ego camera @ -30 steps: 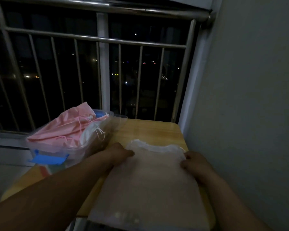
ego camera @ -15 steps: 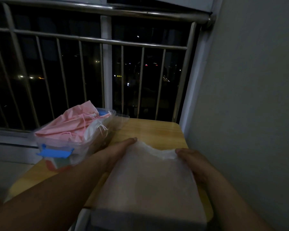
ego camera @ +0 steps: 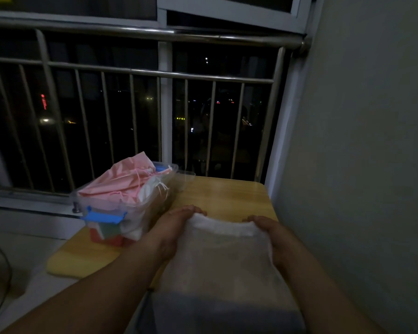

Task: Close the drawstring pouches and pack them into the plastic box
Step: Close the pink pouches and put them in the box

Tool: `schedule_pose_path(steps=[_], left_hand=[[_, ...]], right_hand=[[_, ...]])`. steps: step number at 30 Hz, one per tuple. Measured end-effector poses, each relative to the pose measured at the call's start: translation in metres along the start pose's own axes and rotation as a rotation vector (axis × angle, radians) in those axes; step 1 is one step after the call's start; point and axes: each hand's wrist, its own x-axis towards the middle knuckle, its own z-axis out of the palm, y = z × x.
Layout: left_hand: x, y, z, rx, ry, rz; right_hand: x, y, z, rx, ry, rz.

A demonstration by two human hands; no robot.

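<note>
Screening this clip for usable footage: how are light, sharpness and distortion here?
Head view: dim overall, night behind the railing; its bars splay from wide-angle distortion; the white pouch fades into deep shadow at its near end; the left hand and right hand gripping it look soft and grainy; the pink pouch in the plastic box shows readable colour.

The pouch [ego camera: 225, 256] is sheer cloth, the box [ego camera: 101, 206] glossy plastic, the table [ego camera: 227, 196] smooth wood.

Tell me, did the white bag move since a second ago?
Yes, slightly. The white pouch, gripped by the left hand and right hand, has come nearer the person: more bare table shows beyond its top edge, before the railing.
</note>
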Motion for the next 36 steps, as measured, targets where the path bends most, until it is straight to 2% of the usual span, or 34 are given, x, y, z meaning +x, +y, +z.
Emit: schedule_pose_path(steps=[3, 8, 11, 14, 18, 20, 22, 27, 31, 36], left_hand=[[-0.015, 0.002, -0.003, -0.28, -0.034, -0.048], [-0.035, 0.005, -0.004, -0.461, 0.041, -0.068], [-0.038, 0.004, -0.009, -0.445, 0.138, -0.024], [-0.042, 0.003, -0.006, -0.377, 0.16, -0.015], [-0.044, 0.005, 0.0, 0.168, 0.197, 0.075], [-0.045, 0.007, 0.0, 0.417, 0.195, 0.125], [-0.044, 0.01, 0.003, 0.509, 0.139, 0.143], [-0.043, 0.028, 0.037, 0.542, -0.134, 0.112], [-0.034, 0.029, 0.06, 0.389, -0.24, 0.076], [-0.022, 0.024, 0.063, 0.241, -0.164, 0.014]], right_hand=[[-0.011, -0.008, 0.005, 0.237, -0.067, 0.141], [-0.02, -0.011, -0.003, 0.365, -0.033, 0.122], [-0.016, -0.009, -0.009, 0.473, 0.037, 0.103], [-0.016, -0.008, -0.009, 0.538, 0.05, 0.1], [-0.014, -0.002, -0.008, 0.348, 0.037, 0.116], [-0.014, -0.003, 0.0, 0.18, 0.072, 0.042], [-0.017, -0.008, 0.01, -0.014, 0.081, -0.089], [-0.037, -0.029, 0.04, -0.454, 0.015, -0.39], [-0.046, -0.036, 0.06, -0.445, -0.067, -0.492], [-0.028, -0.029, 0.054, -0.339, -0.026, -0.426]])
